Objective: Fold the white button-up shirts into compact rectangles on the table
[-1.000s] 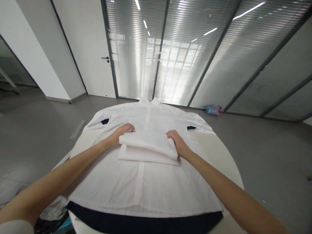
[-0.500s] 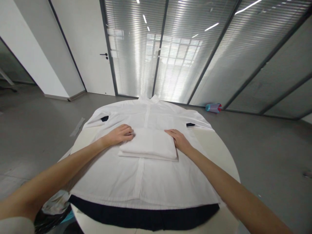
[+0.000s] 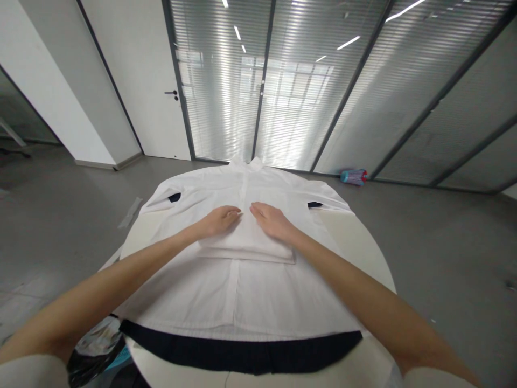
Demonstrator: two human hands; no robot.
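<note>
A folded white garment (image 3: 248, 248) lies on the middle of a spread white shirt (image 3: 197, 293), its thick folded edge facing me. My left hand (image 3: 221, 221) rests over the upper left part of the folded garment, palm down, fingers extended and a little bent. Close beside it, my right hand (image 3: 270, 220) lies over the upper right part with fingers stretched toward the left hand. A narrow gap separates the fingertips, and neither hand grips anything. Dark cloth (image 3: 242, 353) shows below the shirt's hem. The shirt's collar (image 3: 254, 164) points away from me.
The shirt covers most of a round white table (image 3: 363, 253). A bin with a black bag (image 3: 95, 353) stands at the lower left. By the glass partition (image 3: 294, 118) a blue and red striped object (image 3: 353, 177) lies on the floor. A white door (image 3: 141, 81) is at the back left.
Both hands have moved inward from the folded garment's sides to its upper middle, coming close together. The folded garment and the spread shirt stay in place.
</note>
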